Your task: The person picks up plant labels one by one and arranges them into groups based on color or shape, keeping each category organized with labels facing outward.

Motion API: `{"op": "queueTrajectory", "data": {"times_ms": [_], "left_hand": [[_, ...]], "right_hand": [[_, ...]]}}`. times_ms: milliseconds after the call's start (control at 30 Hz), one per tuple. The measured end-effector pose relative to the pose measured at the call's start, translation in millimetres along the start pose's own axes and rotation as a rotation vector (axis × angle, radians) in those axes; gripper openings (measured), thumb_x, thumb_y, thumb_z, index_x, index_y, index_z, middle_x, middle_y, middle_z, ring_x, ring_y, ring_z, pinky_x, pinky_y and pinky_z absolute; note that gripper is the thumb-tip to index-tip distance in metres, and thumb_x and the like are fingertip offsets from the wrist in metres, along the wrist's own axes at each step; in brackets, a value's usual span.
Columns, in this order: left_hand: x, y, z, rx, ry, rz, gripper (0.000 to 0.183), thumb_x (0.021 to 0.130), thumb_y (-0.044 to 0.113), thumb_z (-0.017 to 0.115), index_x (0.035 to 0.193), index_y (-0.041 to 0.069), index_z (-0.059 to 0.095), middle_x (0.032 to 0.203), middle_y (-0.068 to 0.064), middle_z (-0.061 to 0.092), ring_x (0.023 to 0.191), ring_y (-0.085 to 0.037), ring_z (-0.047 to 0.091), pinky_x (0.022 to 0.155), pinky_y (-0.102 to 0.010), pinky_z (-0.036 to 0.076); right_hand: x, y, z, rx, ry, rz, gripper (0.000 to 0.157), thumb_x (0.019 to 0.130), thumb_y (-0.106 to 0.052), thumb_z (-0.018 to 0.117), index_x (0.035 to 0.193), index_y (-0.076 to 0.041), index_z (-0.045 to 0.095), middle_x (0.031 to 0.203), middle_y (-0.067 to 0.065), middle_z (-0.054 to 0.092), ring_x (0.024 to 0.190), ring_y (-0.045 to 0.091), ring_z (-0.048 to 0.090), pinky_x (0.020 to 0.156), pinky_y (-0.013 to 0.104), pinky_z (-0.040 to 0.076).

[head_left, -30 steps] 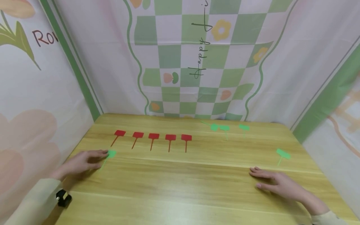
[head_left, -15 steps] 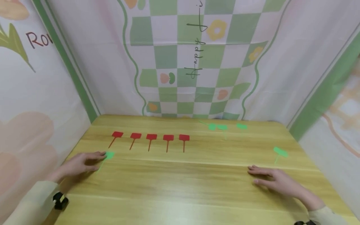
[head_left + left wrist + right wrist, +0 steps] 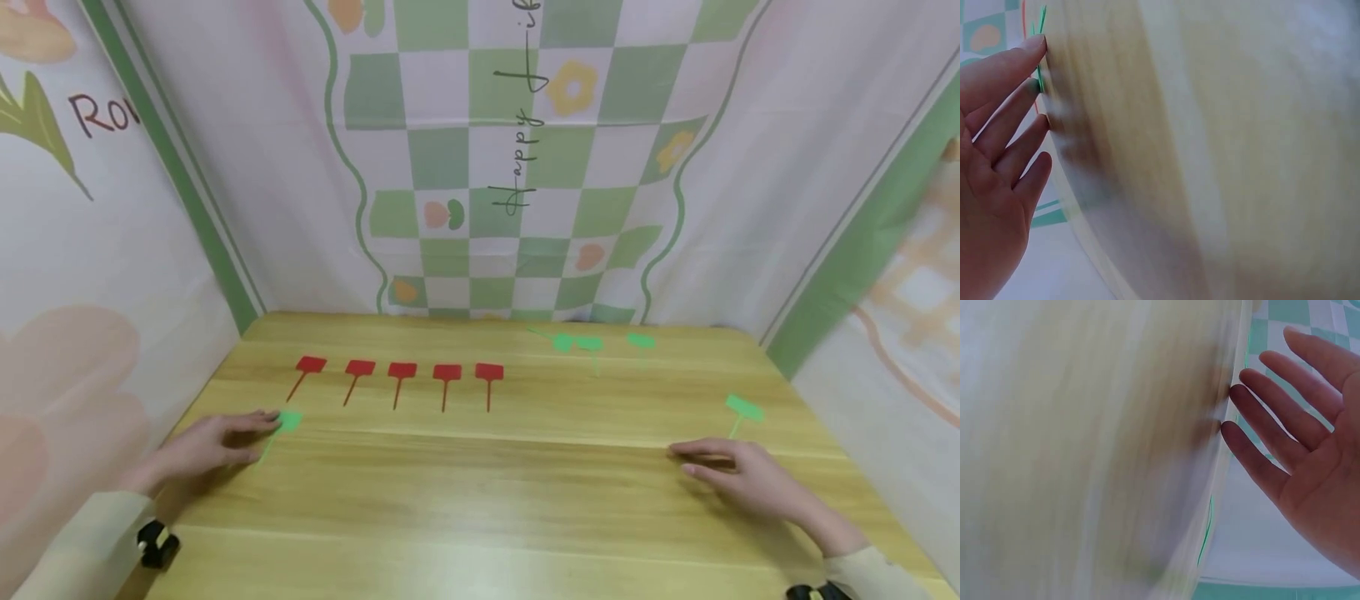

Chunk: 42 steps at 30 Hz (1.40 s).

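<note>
From the head view we see the row of red tags (image 3: pixel 402 370) lying flat on the wooden table (image 3: pixel 465 517), five heads with their stems pointing toward us; just nearer to us than the row's left end lies the left green tag (image 3: pixel 291 422), and our left hand (image 3: pixel 213 442) rests its extended fingertips on that tag's head, touching it without any clasp around it; well to the right of the row, and nearer to us, our right hand (image 3: pixel 750 475) holds nothing, its fingers loosely extended; the right green tag (image 3: pixel 745 407) lies right of the row, just beyond that hand, and three far green tags (image 3: pixel 590 342) lie right of the row and farther back; from the left wrist view we see long, slightly bent fingers with green edges beside the thumb and fingertips, though whether the thumb touches the tag we cannot tell; from the right wrist view we see the fingers fanned apart with nothing between them, the lower tips seeming to meet the table, and a thin green line near its edge; we judge that a careless push by the left fingers could slide or twist the left green tag into the row's left end, since little bare wood separates them, and that the thin tag, lying so flat, could slip under a hasty pinch.
</note>
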State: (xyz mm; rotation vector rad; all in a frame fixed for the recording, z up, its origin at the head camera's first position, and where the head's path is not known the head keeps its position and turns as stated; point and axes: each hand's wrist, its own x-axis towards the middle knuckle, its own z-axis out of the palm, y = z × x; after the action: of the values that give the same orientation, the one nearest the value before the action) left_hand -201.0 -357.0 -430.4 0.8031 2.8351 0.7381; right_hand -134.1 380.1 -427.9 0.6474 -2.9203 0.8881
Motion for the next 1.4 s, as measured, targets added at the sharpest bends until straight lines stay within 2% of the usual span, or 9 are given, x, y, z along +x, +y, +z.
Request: {"op": "queueTrajectory", "data": {"times_ms": [200,367,533,700,833,967,1233,1400], "left_hand": [[-1.1,3.9,-1.0,-0.017,-0.003,-0.018,0.048,0.084,0.031,0.070,0.126,0.009,0.061,0.140,-0.018,0.048,0.126,-0.047,0.042,0.096,-0.068,0.033],[-1.4,5.6,-1.0,-0.027,-0.011,-0.019,0.049,0.084,0.031,0.069,0.127,0.009,0.060,0.140,-0.019,0.047,0.127,-0.048,0.040,0.096,-0.069,0.033],[-1.4,4.6,-0.7,-0.028,-0.009,-0.026,0.049,0.084,0.031,0.070,0.127,0.009,0.060,0.140,-0.019,0.046,0.127,-0.048,0.040,0.095,-0.070,0.032],[-1.0,4.5,0.0,-0.031,-0.007,-0.024,0.049,0.084,0.030,0.070,0.127,0.008,0.060,0.140,-0.020,0.046,0.127,-0.048,0.040,0.096,-0.069,0.032],[-1.0,4.6,0.0,-0.040,-0.009,-0.029,0.049,0.084,0.030,0.070,0.127,0.008,0.060,0.140,-0.020,0.046,0.127,-0.048,0.040,0.096,-0.069,0.032],[-1.0,3.2,0.0,-0.056,-0.010,-0.039,0.050,0.083,0.031,0.070,0.127,0.009,0.060,0.141,-0.019,0.046,0.128,-0.047,0.040,0.096,-0.070,0.031],[-0.6,-0.5,1.5,-0.057,-0.013,-0.038,0.049,0.084,0.032,0.069,0.128,0.011,0.060,0.141,-0.018,0.046,0.128,-0.046,0.039,0.097,-0.068,0.032],[0.0,-0.3,1.8,-0.054,-0.011,-0.035,0.049,0.084,0.031,0.069,0.128,0.011,0.060,0.141,-0.018,0.046,0.128,-0.046,0.039,0.098,-0.067,0.032]], "right_hand": [[-6.0,7.9,-5.2,-0.019,0.070,-0.008,0.025,0.088,-0.012,0.067,0.112,-0.006,0.068,0.108,0.007,0.071,0.093,-0.004,0.063,0.071,0.018,0.055],[-13.6,19.9,-13.3,-0.048,0.120,0.019,0.023,0.086,-0.010,0.068,0.109,-0.007,0.069,0.103,0.001,0.072,0.086,-0.007,0.062,0.067,0.018,0.054],[-18.3,34.9,-22.7,-0.115,0.144,0.079,0.023,0.086,-0.015,0.069,0.109,-0.010,0.070,0.102,0.006,0.073,0.081,-0.009,0.061,0.065,0.020,0.053],[-21.2,51.2,-32.2,-0.171,0.152,0.120,0.022,0.087,-0.021,0.069,0.108,-0.015,0.071,0.101,0.001,0.073,0.080,-0.010,0.059,0.065,0.021,0.051],[-24.5,62.9,-40.3,-0.182,0.167,0.142,0.023,0.087,-0.023,0.070,0.108,-0.017,0.071,0.101,0.000,0.073,0.082,-0.013,0.057,0.066,0.018,0.048],[-27.6,72.5,-48.8,-0.193,0.160,0.206,0.025,0.088,-0.028,0.068,0.110,-0.017,0.070,0.100,0.002,0.073,0.082,-0.016,0.054,0.066,0.017,0.045],[-26.4,89.9,-58.9,-0.199,0.154,0.265,0.032,0.088,-0.028,0.068,0.111,-0.006,0.067,0.094,0.007,0.073,0.077,-0.015,0.053,0.064,0.019,0.041],[-24.0,97.6,-61.7,-0.206,0.161,0.249,0.036,0.088,-0.025,0.068,0.113,0.000,0.064,0.096,0.016,0.072,0.073,-0.016,0.052,0.065,0.033,0.048]]}}
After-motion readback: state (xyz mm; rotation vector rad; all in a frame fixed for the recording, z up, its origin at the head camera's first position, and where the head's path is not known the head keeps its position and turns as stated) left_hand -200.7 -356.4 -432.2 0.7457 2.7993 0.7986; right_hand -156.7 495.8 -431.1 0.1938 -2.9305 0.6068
